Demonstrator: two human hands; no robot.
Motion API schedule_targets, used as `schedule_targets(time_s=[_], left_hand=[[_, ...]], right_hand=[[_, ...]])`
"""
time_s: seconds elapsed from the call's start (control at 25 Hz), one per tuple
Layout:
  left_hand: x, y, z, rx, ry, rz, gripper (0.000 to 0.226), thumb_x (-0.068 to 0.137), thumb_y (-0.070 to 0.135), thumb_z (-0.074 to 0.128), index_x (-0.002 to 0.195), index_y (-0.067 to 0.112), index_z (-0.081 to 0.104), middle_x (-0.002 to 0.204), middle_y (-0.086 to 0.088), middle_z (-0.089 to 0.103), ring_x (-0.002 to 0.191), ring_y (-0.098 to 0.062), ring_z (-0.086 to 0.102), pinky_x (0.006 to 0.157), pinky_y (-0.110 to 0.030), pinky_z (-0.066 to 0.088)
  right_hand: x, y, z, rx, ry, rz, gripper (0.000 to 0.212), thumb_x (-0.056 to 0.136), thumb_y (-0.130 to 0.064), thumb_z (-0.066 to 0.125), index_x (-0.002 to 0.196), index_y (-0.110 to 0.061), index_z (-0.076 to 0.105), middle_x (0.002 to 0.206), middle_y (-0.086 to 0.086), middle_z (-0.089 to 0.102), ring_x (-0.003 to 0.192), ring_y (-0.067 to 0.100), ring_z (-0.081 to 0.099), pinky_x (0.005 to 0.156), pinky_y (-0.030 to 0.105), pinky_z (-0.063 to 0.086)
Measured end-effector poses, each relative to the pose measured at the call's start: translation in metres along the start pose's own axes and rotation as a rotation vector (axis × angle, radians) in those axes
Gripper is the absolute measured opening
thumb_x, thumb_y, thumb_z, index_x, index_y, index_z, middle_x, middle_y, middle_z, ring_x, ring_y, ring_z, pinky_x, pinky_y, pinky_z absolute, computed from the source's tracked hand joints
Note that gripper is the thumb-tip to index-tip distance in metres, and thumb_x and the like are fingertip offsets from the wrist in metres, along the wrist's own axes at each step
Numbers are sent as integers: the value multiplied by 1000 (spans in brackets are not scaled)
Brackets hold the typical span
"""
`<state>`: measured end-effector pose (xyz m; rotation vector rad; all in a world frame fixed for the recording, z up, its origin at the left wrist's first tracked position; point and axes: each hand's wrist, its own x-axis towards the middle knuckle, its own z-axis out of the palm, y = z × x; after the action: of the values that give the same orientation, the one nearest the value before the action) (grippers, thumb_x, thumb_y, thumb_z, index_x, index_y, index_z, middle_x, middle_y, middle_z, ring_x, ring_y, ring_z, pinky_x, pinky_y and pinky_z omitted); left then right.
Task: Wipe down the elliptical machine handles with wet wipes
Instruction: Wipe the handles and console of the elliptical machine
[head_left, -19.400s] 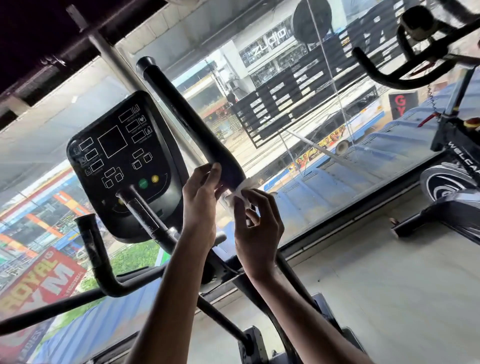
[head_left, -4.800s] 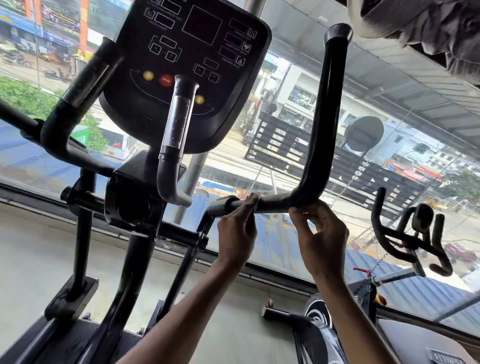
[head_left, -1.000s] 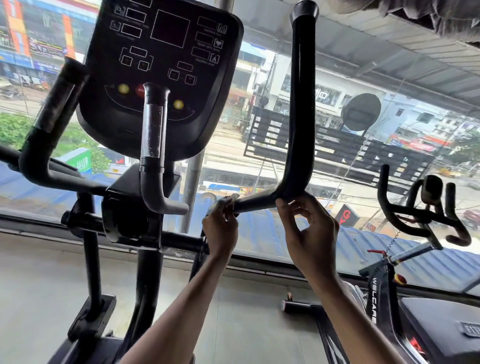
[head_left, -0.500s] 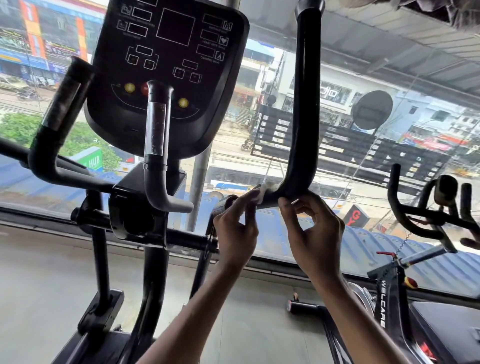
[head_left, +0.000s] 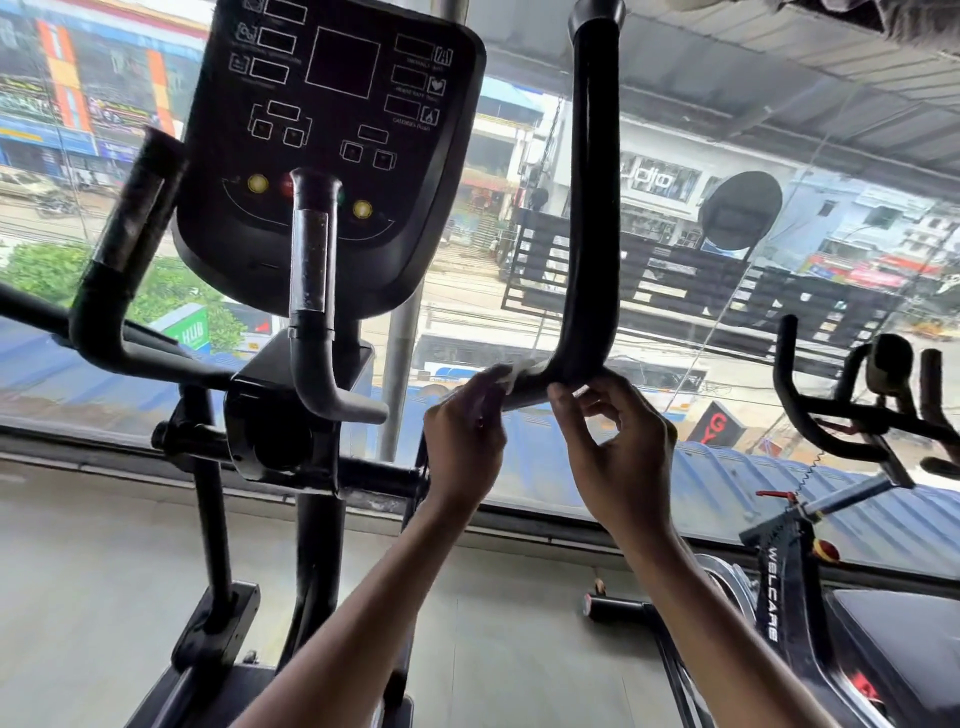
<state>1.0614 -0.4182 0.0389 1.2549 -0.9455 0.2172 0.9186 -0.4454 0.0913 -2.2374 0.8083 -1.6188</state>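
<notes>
The elliptical's right black handle rises tall, then bends into a horizontal bar near centre. A white wet wipe is draped over that bar just left of the bend. My left hand pinches the wipe's left end against the bar. My right hand is under the bend, thumb and curled fingers touching the bar; whether it also pinches the wipe's right end is hidden. The left moving handle and the inner grip stand further left, untouched.
The black console sits above the inner grip. A large window fills the background over a street. A spin bike's handlebars and frame stand at the right. The grey floor spreads below.
Both hands and the wipe have stayed at the bend of the right handle over the last second, with the left hand shifting slightly right along the bar. The camera has drifted a little.
</notes>
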Motion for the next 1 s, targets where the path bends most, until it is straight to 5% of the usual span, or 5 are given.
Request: schedule_targets(time_s=[0.16,0.48,0.68,0.84,1.0], left_hand=[[6,-48,8,96,-119,-361,24,96,10,65,115,19,77,93,-7,80,81,-23,74,71,-43,61],[-26,-56,10,-113,-138,-758,10,92,7,69,96,11,77,85,-7,79,68,-19,76,73,-30,62],[-82,-39,26,-246,-481,-794,11,93,21,74,90,11,78,77,-1,79,74,-18,77,77,-39,64],[-121,3,45,-386,-749,-877,17,93,25,75,84,11,74,74,-3,75,70,-20,69,69,-36,59],[-177,50,72,-414,-1049,-855,24,96,33,72,93,9,72,80,-3,71,74,-14,67,71,-32,57]], right_hand=[[0,-1,0,31,-14,26,28,94,-47,66,104,-22,72,82,-8,69,81,14,69,78,37,56],[-44,36,13,89,-190,277,37,93,-41,71,125,-23,72,114,-14,74,96,6,70,81,30,59],[-107,81,-6,-50,-301,439,46,89,-25,80,133,-20,68,128,-10,71,103,3,68,87,15,52],[-149,100,-55,-63,-267,536,45,82,-50,79,121,-28,72,111,-12,75,94,5,72,80,24,56],[-197,107,-133,-9,-97,661,14,87,-36,78,99,-31,76,90,-15,77,83,1,72,74,25,55]])
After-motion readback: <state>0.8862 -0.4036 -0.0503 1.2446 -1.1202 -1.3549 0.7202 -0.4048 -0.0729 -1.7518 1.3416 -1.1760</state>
